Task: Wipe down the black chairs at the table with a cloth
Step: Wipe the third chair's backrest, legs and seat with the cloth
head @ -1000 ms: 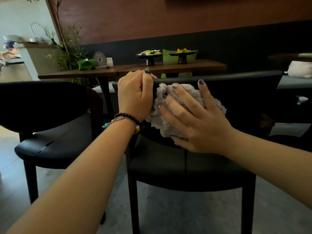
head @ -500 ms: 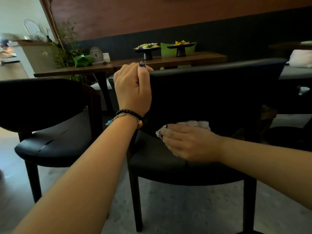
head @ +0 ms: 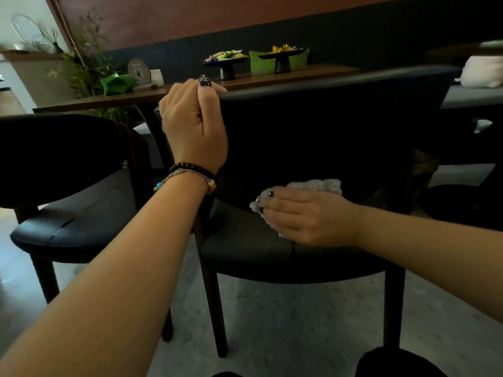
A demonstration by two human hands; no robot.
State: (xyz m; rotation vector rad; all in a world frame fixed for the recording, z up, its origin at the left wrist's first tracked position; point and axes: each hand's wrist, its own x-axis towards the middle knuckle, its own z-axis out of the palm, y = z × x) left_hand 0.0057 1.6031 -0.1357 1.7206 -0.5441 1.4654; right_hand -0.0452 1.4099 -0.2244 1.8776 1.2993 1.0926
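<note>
A black chair (head: pixel 326 137) with a curved backrest stands right in front of me, its back toward me. My left hand (head: pixel 194 126) grips the top left corner of that backrest. A fluffy grey cloth (head: pixel 317 184) lies against the bottom of the backrest, just above the seat. My right hand (head: pixel 304 217) presses the cloth there with fingers pointing left, and covers most of it. A second black chair (head: pixel 65 164) stands to the left.
A long wooden table (head: pixel 261 78) stands beyond the chairs, carrying two black pedestal dishes (head: pixel 226 63), a green folded item and a small round sign. A plant stands at the far left. A white bundle (head: pixel 481 72) lies on a bench at right. The floor is grey.
My right hand has slid the cloth from the top of the backrest down to its bottom edge, then slightly rightward. My left hand has kept its grip on the corner.
</note>
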